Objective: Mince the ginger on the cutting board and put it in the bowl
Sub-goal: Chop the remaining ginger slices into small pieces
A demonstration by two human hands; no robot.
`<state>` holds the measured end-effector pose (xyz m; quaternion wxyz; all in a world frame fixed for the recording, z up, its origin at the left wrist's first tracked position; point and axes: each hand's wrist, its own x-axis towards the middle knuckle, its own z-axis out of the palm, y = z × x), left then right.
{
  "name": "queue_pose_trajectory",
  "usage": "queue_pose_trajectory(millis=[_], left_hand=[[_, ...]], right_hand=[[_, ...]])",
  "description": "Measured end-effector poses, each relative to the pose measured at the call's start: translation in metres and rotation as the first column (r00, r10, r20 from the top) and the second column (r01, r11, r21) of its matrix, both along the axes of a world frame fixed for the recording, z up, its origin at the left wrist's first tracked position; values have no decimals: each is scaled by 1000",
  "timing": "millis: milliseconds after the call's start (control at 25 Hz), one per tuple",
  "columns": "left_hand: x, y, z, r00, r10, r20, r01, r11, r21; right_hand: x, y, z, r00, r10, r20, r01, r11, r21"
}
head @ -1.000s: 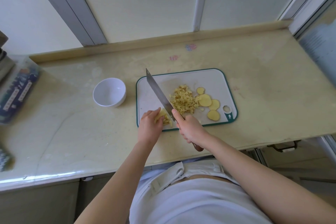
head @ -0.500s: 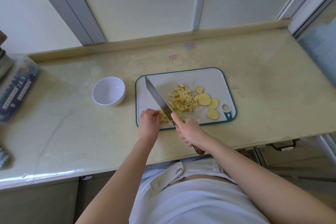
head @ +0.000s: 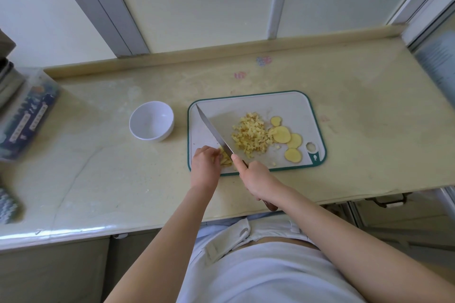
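Note:
A white cutting board (head: 290, 106) with a green rim lies on the counter. In its middle sits a pile of diced ginger (head: 251, 135), with several round ginger slices (head: 283, 134) to its right. My left hand (head: 205, 165) holds a small bunch of ginger pieces (head: 225, 158) with curled fingers at the board's near left corner. My right hand (head: 256, 177) grips the handle of a long knife (head: 214, 131), index finger along the spine, the blade resting just right of the left hand's fingers. An empty white bowl (head: 151, 122) stands left of the board.
A dark printed box (head: 27, 115) in clear wrap lies at the counter's far left edge. A raised ledge and window frames run along the back. Bare counter lies right of the board. A cabinet handle (head: 389, 200) shows below the counter edge at right.
The left hand's fingers have curled in tighter on the ginger bunch at the board's near left corner. The knife stays beside them, its blade at nearly the same angle.

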<state>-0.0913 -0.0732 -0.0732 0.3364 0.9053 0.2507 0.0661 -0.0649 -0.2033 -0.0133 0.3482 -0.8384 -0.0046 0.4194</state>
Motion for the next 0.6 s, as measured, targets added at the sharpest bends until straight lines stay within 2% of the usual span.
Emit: queue_pose_trajectory(millis=[160, 320, 600], left_hand=[[2, 1, 0, 1000, -4, -3, 4, 1000, 2], [1, 2, 0, 1000, -4, 11, 4, 1000, -5], [0, 2, 0, 1000, -13, 15, 13, 1000, 6]], right_hand=[[0, -1, 1, 999, 50, 16, -50, 999, 11], [-2, -4, -5, 1000, -15, 16, 13, 997, 78], [1, 0, -15, 998, 15, 54, -18, 997, 73]])
